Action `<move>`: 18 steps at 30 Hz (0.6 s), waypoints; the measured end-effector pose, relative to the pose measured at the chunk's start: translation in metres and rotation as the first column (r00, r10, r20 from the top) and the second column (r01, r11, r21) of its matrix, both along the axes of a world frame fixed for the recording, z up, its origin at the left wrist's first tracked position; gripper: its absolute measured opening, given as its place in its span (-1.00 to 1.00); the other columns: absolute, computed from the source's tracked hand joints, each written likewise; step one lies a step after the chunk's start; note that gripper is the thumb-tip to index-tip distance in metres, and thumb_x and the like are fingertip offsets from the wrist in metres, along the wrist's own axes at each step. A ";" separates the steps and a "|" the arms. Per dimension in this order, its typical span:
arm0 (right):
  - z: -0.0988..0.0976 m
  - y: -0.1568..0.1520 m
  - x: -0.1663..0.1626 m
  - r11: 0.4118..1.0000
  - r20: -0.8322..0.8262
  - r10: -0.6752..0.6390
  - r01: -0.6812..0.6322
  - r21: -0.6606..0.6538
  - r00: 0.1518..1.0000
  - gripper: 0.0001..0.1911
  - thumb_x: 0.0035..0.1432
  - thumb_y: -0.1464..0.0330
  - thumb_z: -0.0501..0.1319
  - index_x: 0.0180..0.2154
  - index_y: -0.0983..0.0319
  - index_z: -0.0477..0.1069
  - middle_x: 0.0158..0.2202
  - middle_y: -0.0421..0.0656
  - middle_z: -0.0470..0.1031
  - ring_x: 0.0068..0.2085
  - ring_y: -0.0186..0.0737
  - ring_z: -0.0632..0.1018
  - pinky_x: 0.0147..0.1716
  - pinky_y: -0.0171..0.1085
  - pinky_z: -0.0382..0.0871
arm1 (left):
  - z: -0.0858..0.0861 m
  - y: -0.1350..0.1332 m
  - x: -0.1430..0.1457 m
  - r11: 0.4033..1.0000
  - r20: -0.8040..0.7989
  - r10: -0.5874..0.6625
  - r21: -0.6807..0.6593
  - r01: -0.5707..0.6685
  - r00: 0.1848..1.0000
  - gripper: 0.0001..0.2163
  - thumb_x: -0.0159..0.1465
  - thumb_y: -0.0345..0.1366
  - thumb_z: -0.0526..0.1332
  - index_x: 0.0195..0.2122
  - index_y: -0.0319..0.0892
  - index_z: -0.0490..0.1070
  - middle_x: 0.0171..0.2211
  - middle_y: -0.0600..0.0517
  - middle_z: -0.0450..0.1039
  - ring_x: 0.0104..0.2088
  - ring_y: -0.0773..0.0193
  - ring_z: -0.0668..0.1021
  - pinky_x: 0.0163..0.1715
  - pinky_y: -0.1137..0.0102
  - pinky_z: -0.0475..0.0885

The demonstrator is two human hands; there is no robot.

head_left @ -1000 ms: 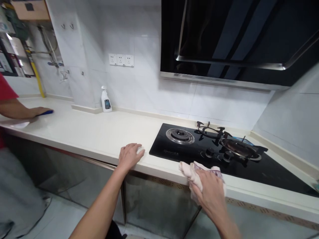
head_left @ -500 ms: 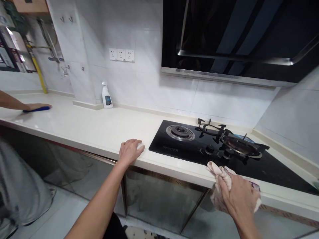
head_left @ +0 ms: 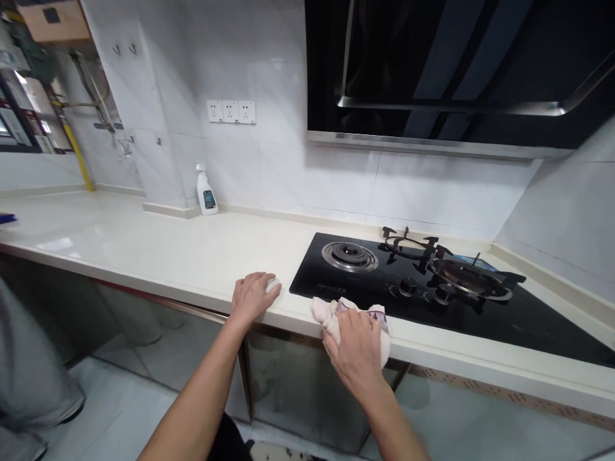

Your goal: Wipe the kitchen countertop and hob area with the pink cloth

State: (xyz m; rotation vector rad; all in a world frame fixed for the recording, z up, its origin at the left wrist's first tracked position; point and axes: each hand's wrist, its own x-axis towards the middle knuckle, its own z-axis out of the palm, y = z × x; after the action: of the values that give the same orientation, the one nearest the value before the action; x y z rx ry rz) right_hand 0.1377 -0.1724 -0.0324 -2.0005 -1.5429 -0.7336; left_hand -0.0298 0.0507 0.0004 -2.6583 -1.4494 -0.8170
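Note:
My right hand is closed on a crumpled whitish cloth with purple marks. It presses the cloth against the front edge of the pale countertop, just in front of the black gas stove. Left of the stove, my left hand rests on the counter by its edge. Its fingers curl over a small white object, mostly hidden, whose kind I cannot make out.
A white spray bottle stands against the wall. Pan supports sit loose at the stove's right burner. A black range hood hangs above. A person in grey trousers stands at far left, near a blue item on the counter.
My right hand has slid left along the counter edge with the cloth. My left hand stays about where it was. The other person's hand and blue item have moved left, the hand out of view.

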 end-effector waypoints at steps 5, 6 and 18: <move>-0.003 -0.007 0.009 0.997 0.006 0.077 -0.077 0.006 0.997 -0.74 0.32 0.23 0.17 -0.01 0.18 0.39 -0.10 -0.09 0.50 -0.11 -0.03 0.39 -0.09 -0.07 0.11 | 0.002 -0.003 -0.001 1.000 0.024 -0.016 -0.020 0.016 1.000 -0.65 0.36 -0.07 0.17 0.09 -0.04 0.55 0.16 -0.07 0.52 0.22 0.00 0.45 0.23 0.12 0.25; -0.004 -0.009 0.011 0.996 0.000 0.086 -0.086 0.007 0.996 -0.73 0.33 0.23 0.16 0.01 0.18 0.39 -0.09 -0.09 0.51 -0.10 -0.04 0.39 -0.08 -0.07 0.12 | 0.002 -0.003 -0.001 1.000 0.026 -0.016 -0.024 0.016 1.000 -0.65 0.36 -0.07 0.17 0.09 -0.04 0.55 0.15 -0.07 0.52 0.22 0.00 0.45 0.23 0.13 0.25; 0.015 -0.017 0.034 0.981 -0.429 0.191 -0.155 0.117 0.883 -0.61 0.38 0.01 0.03 -0.09 0.12 0.45 -0.18 -0.12 0.52 -0.13 -0.06 0.43 -0.04 -0.07 0.18 | 0.001 -0.005 0.000 1.000 0.041 -0.011 -0.026 0.012 0.999 -0.65 0.37 -0.09 0.18 0.09 -0.06 0.54 0.14 -0.08 0.53 0.22 0.02 0.45 0.21 0.14 0.25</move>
State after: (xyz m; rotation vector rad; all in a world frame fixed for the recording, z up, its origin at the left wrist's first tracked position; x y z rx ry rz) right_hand 0.1715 -0.1891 -0.0177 -1.7830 -1.3708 -0.2397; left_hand -0.0299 0.0460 0.0011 -2.6875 -1.4653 -0.8640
